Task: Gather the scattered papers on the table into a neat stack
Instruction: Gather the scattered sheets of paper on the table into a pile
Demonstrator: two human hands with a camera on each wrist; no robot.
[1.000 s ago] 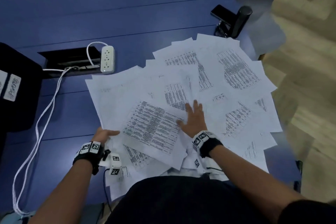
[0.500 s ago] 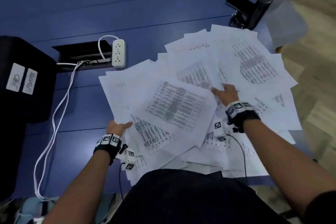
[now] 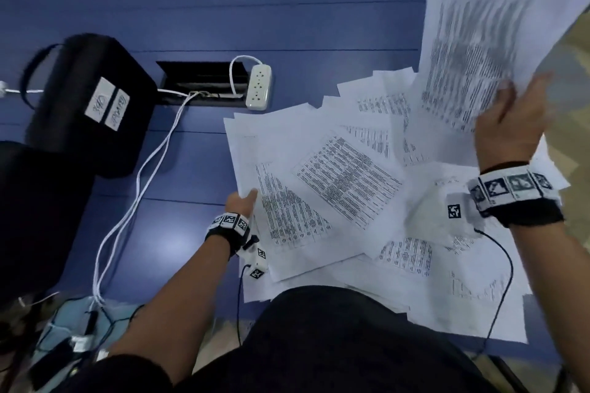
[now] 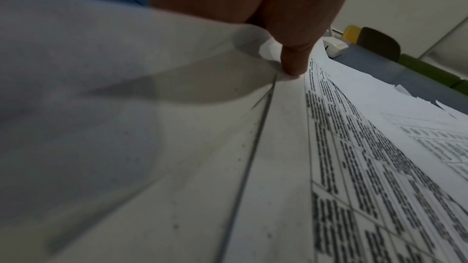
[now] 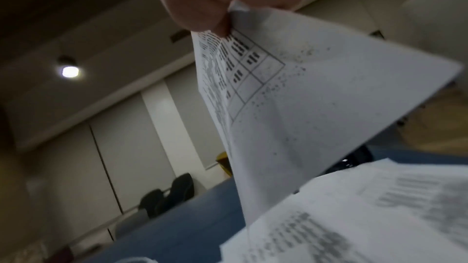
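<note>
Several white printed papers (image 3: 344,182) lie fanned out and overlapping on the blue table (image 3: 287,25). My left hand (image 3: 246,198) grips the left edge of the pile; in the left wrist view its thumb (image 4: 293,61) presses down on the top sheet (image 4: 278,147) while the edge curls over the hidden fingers. My right hand (image 3: 517,99) is raised at the right and pinches one printed sheet (image 3: 479,25) held up above the pile. The right wrist view shows that lifted sheet (image 5: 316,97) pinched at a corner by my right hand (image 5: 220,19).
A black case (image 3: 92,105) with two white labels sits at the left. A white power strip (image 3: 259,86) lies beside a cable slot (image 3: 201,80), and white cables (image 3: 134,182) run down the table's left part. The papers overhang the near edge by my body.
My right hand has left the middle of the pile and lifted one sheet up at the right. My left hand keeps its hold on the pile's left edge.
</note>
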